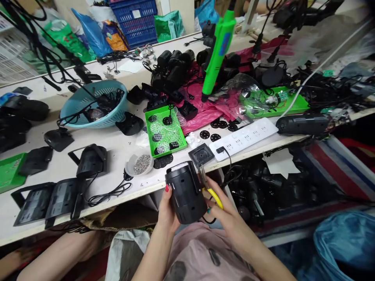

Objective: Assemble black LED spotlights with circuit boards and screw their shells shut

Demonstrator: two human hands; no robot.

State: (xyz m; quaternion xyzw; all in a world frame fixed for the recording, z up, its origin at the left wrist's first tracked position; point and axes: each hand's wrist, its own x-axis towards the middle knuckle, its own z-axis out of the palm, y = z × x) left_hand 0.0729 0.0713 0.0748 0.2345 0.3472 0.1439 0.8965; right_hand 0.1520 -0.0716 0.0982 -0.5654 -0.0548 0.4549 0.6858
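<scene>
A black cylindrical lamp housing (187, 195) with a bracket is held above my lap, just off the bench's front edge. My left hand (168, 210) grips its left side, thumb on the outside. In my right hand (218, 207) are long-nose pliers (216, 196) with yellow handles, their jaws pointing up beside the bracket. Some right-hand fingers are hidden behind the housing, so whether they also touch it is unclear. Just beyond lies a square black plate (201, 155). A bowl of small screws (142, 164) stands to the left of the housing.
A green electric screwdriver (218, 54) hangs over the bench. Behind the housing are a green tray (152, 140) and a white power strip (244, 136). Similar housings (61, 197) and a blue basket (96, 123) stand at left. Another person's limb (63, 255) shows at lower left.
</scene>
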